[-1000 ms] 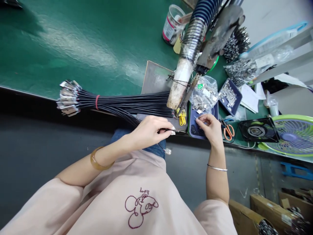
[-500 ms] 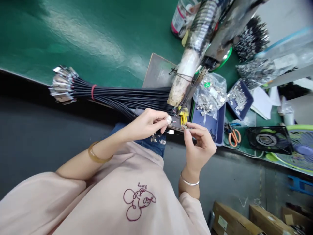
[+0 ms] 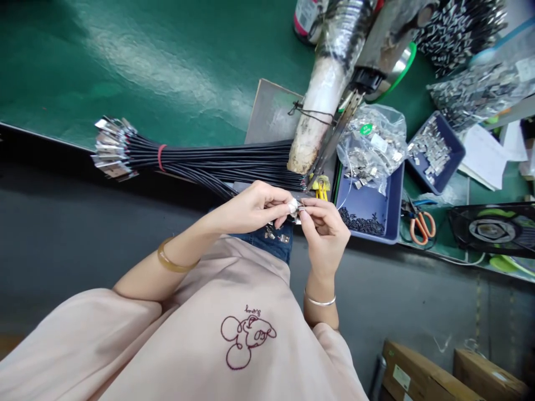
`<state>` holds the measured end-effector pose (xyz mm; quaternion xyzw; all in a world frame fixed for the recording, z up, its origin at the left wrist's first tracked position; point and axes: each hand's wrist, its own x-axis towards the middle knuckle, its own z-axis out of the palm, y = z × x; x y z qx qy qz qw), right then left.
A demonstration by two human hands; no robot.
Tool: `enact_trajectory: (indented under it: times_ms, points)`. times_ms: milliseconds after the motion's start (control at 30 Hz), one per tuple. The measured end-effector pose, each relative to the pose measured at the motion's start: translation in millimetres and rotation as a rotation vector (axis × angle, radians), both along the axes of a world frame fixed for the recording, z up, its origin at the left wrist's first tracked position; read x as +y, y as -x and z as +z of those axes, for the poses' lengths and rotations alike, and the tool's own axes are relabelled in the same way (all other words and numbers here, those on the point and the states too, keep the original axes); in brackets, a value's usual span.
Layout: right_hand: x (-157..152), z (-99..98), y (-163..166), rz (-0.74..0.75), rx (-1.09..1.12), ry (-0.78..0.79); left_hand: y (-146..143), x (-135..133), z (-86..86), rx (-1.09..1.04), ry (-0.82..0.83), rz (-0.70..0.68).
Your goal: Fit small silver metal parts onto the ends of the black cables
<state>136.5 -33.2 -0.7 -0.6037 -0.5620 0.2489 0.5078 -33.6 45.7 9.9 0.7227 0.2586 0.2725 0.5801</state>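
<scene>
My left hand (image 3: pixel 254 209) and my right hand (image 3: pixel 324 228) meet fingertip to fingertip over my lap, just below the bench edge. Both are closed in a pinch on a small metal connector shell (image 3: pixel 295 207) at the end of a black cable. That cable comes from a bundle of black cables (image 3: pixel 209 166), tied with a red band and lying across the green bench (image 3: pixel 125 67). The bundle's far ends carry silver metal shells (image 3: pixel 111 149) at the left. A few loose cable ends with shells hang on my knee (image 3: pixel 278 235).
A blue tray (image 3: pixel 368 209) with small dark parts and a bag of metal shells (image 3: pixel 370 147) sits right of my hands. A wrapped fume hose (image 3: pixel 324 94), a second blue tray (image 3: pixel 434 150), orange scissors (image 3: pixel 420 223), a fan (image 3: pixel 495 229) and cardboard boxes (image 3: pixel 422 373) surround them.
My right hand left the blue tray with a small part and came left to meet my left hand. The left hand lifted the cable end slightly toward it.
</scene>
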Motion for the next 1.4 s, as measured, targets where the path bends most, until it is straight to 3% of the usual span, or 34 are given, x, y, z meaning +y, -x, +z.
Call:
enact_trajectory:
  times_ms: [100, 267, 333, 433, 533, 633, 733, 1000, 1133, 1400]
  points:
    - [-2.4, 1.5, -0.6, 0.021, -0.058, -0.035, 0.8, 2.1, 1.3, 0.006, 0.011, -0.046]
    - [-9.4, 5.3, -1.8, 0.03, -0.383, -0.232, 3.1, 7.3, 8.4, 0.03, 0.056, -0.144]
    - [-10.4, 5.1, -3.2, 0.06, -0.348, -0.205, 4.1, 9.0, 11.5, 0.026, 0.132, -0.187]
    - [-8.7, 4.1, -6.8, 0.125, -0.11, -0.048, 3.6, 8.1, 13.0, -0.005, 0.235, -0.216]
    - [-6.5, 6.1, -10.7, 0.055, 0.021, 0.006, -0.8, 1.7, 9.3, -0.069, 0.284, -0.064]
    - [-6.9, 11.5, -13.3, -0.067, -0.014, -0.078, -7.3, -6.8, 3.6, -0.129, 0.309, 0.157]
    - [-8.4, 15.8, -13.6, -0.11, -0.064, -0.155, -12.5, -11.4, 0.8, -0.144, 0.292, 0.244]
    - [-6.9, 17.6, -0.4, -0.163, -0.309, -0.287, -16.4, -8.5, 1.1, -0.12, 0.303, 0.281]
    - [-5.4, 17.4, 3.9, -0.08, -0.331, -0.349, -17.0, -9.7, -1.6, -0.116, 0.295, 0.287]
    - [-2.6, 5.7, -0.8, -0.061, -0.041, -0.325, -18.9, -8.5, 4.5, -0.13, 0.305, 0.26]
